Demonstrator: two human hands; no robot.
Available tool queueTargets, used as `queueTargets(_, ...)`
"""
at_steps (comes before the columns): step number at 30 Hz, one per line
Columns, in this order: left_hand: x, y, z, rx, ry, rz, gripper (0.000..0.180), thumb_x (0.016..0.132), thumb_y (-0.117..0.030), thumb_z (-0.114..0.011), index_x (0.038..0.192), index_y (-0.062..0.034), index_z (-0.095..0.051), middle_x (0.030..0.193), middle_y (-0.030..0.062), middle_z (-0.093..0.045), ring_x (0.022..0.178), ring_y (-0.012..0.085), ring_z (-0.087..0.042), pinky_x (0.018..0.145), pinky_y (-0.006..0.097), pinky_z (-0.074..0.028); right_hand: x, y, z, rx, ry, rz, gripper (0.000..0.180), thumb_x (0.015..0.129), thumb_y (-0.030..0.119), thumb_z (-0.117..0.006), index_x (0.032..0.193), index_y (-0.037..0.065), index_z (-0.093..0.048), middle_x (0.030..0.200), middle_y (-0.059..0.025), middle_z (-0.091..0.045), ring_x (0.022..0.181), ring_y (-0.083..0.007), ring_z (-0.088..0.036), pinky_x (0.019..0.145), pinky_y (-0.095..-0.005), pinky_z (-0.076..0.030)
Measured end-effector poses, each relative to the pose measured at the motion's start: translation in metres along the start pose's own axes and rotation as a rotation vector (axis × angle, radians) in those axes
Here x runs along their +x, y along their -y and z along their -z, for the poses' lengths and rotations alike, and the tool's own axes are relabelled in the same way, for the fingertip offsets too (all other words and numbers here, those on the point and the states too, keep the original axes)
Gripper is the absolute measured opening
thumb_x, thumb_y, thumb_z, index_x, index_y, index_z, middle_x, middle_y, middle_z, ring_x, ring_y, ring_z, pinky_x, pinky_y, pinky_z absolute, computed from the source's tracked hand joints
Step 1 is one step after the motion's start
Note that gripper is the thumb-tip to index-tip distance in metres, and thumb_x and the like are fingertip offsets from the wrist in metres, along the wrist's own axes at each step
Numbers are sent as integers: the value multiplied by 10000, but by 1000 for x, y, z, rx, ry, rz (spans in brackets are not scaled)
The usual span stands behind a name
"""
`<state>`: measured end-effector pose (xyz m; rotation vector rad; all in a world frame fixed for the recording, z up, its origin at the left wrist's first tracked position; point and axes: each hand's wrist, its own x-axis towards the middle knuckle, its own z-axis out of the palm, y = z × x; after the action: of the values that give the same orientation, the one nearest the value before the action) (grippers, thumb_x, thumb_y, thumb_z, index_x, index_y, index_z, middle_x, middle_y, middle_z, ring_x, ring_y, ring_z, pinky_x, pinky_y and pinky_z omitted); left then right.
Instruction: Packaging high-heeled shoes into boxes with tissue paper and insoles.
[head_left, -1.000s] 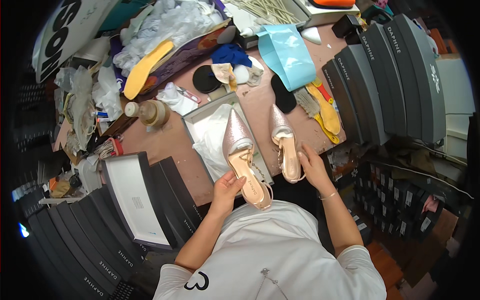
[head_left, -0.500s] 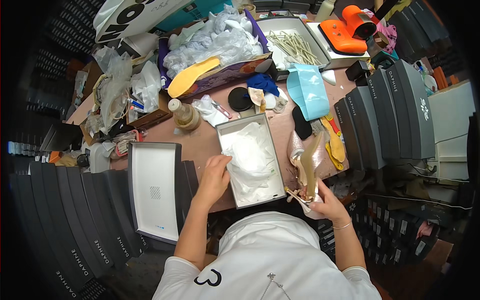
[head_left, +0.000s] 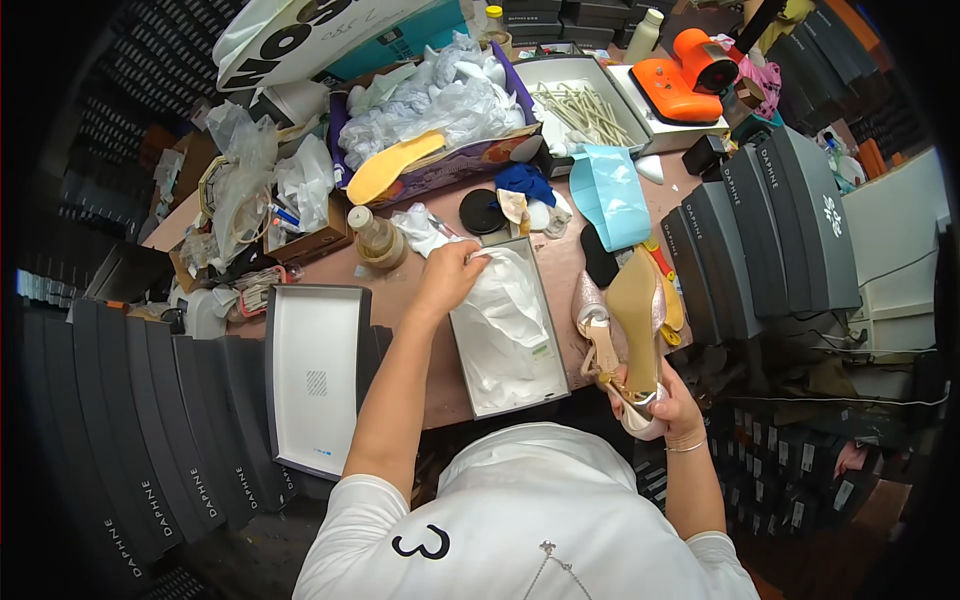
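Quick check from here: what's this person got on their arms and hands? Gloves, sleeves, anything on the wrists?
No gloves: left hand and right hand are bare, forearms uncovered. Short white T-shirt sleeves end above the elbows. A thin bracelet circles the right wrist; nothing shows on the left wrist.

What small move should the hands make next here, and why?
Probably the left hand should pull the white tissue paper flat inside the open grey shoe box: it grips the paper's top edge, while the right hand holds the pair of metallic pink pointed shoes beside the box.
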<state>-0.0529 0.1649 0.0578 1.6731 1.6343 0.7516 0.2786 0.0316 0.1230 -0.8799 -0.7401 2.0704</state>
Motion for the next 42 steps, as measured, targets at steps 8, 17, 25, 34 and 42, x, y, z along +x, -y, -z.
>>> queueTargets(8,-37,-41,-13,-310,-26,-73,163,831,-101,-643,945,7,-689,837,157,-671,680,222,-638,629,308,-483,10,13,-42,60,484,-250,949,696,249,-731,1442,7,-197,1069,-192,-530,937,-248,-542,771,-360,-455)
queueTargets(17,-79,-47,25,-58,-47,-185,130,824,-45,-645,927,29,-671,839,130,-654,743,208,-633,654,289,-477,50,-47,0,364,259,-162,639,817,310,-613,1327,24,-356,1017,-146,-529,872,-231,-578,659,-337,-506)
queueTargets(25,-87,-66,-18,-118,-280,-276,122,815,-38,-653,917,29,-657,795,131,-605,695,240,-614,624,313,-476,29,-67,3,664,462,-244,704,774,397,-647,1313,34,-376,1005,-167,-495,819,-252,-559,648,-354,-506)
queueTargets(34,-126,-104,5,-237,-149,-601,299,702,50,-689,987,-40,-689,748,70,-572,603,168,-581,533,285,-457,29,-43,-38,495,312,-331,639,803,226,-635,1331,-4,-358,1139,-204,-533,988,-281,-578,798,-400,-527)
queueTargets(42,-141,-102,13,-121,-347,-707,395,632,56,-715,1009,-63,-700,789,39,-556,575,154,-562,486,265,-455,47,-64,-73,-55,-38,8,492,903,261,-507,1317,15,-410,1183,-141,-571,1056,-244,-594,889,-359,-498)
